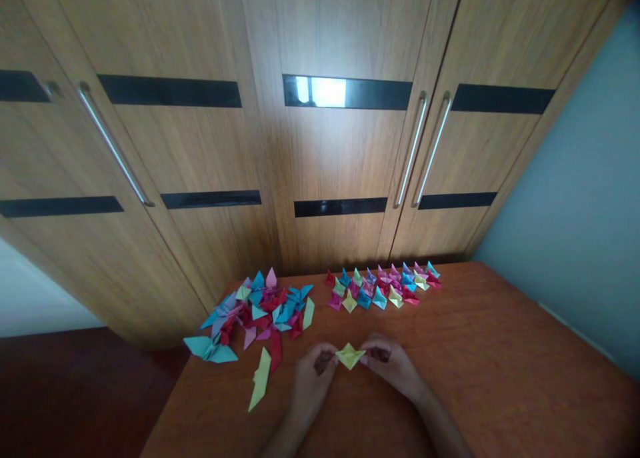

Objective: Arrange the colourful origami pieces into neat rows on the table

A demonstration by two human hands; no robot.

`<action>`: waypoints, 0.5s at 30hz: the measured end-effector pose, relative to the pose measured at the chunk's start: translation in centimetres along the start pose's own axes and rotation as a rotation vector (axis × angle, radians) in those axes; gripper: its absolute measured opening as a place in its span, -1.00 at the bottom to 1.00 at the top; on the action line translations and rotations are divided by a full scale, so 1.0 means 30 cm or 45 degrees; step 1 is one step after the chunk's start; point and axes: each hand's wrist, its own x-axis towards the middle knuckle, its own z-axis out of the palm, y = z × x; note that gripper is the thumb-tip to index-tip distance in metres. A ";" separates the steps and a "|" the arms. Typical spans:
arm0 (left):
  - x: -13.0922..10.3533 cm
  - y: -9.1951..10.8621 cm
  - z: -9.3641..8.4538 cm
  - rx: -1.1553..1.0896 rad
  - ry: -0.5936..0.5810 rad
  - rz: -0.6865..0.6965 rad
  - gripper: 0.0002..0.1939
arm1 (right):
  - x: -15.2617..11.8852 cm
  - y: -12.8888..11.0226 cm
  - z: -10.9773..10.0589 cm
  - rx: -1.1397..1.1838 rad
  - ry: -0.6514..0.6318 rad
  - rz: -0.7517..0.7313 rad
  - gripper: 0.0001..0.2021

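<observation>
Between my two hands, low in the middle of the view, is a small yellow folded paper piece (349, 356) with a pointed top and bottom. My left hand (315, 373) pinches its left corner. The right corner is between the thumb and fingers of my right hand (393, 365). To the left of my left hand, a long yellow folded paper strip (260, 379) lies on the table, near a red folded paper (275, 350).
A loose heap of coloured folded papers (260, 311) covers the table's back left. Rows of small folded paper pieces (380, 299) stand at the back right of the wooden table (480, 351). Behind rises a wooden wardrobe (340, 151) with metal handles; a wall (575, 245) is at the right.
</observation>
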 end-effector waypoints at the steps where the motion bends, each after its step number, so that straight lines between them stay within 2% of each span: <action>1: -0.002 -0.001 0.003 0.004 -0.011 0.005 -0.88 | 0.001 0.004 0.002 -0.011 0.002 -0.013 -0.73; 6: -0.006 -0.003 0.010 0.053 -0.096 0.032 -0.90 | 0.003 0.010 0.002 -0.018 0.018 -0.053 -0.76; 9: -0.004 0.003 0.009 0.099 -0.086 0.031 -0.87 | -0.001 0.013 -0.034 0.022 0.104 0.019 -0.76; 11: -0.003 0.009 0.006 0.143 -0.071 0.051 -0.87 | -0.005 0.027 -0.087 0.062 0.331 0.111 -0.73; 15: 0.000 0.020 0.000 0.198 -0.089 0.130 -0.88 | -0.012 0.080 -0.252 0.052 0.969 0.220 -0.64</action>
